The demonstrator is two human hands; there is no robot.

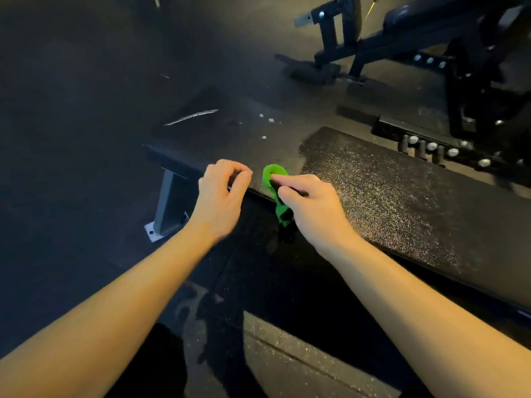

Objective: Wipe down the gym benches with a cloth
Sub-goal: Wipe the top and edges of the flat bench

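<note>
Two bare hands hover at the near edge of a flat gym bench (359, 179), whose black textured tabletop (416, 214) runs off to the right. The right hand (310, 205) pinches a bunched green cloth (273, 172) in its fingers (290, 180). The cloth's top lies over the tabletop edge and its tail hangs down the near side. Just beside it, the left hand (221, 193) has its fingers (242, 179) curled toward the thumb, with nothing visible in them. An adjustable bench (402, 27) stands well apart on the dark rubber floor (71, 110).

We can read no text, label, brand or number: not on the bench (388, 196), the green cloth (274, 173) at its near edge, or the machine frame (474, 81) beyond the bench.
</note>
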